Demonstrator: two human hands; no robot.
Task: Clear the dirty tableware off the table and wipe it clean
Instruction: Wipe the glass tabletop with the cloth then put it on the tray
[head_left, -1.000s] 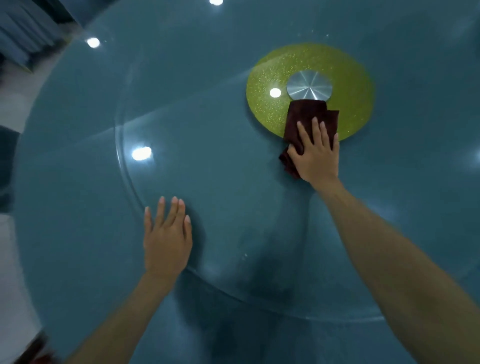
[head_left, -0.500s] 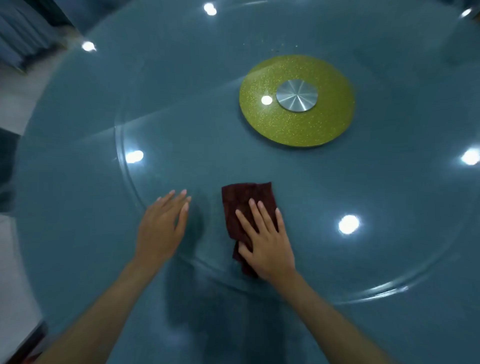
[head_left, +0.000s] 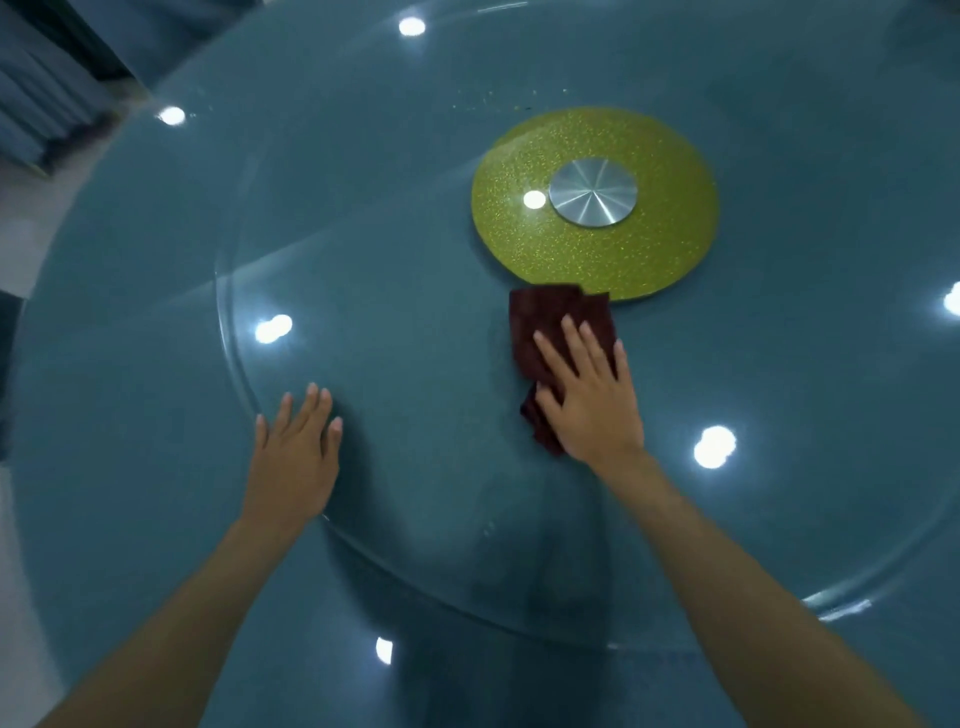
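- Cloth (head_left: 558, 317): near half hidden under right hand (head_left: 592, 400); full outline and folds not readable.
- Disc (head_left: 665, 218): short stretch of near rim covered by cloth's far edge.
- Table (head_left: 104, 364): cut by top, right and bottom edges.
- Turntable (head_left: 224, 312): glass rim runs off at right; near arc faint in shadow.
- Left hand (head_left: 296, 457): palm side hidden; contact with glass cannot tell.
- Forearms: both cut by bottom edge.
- Specks (head_left: 488, 104) beyond disc: too small to identify.
- Curtain (head_left: 47, 104), top left: blurred, cut by edge.
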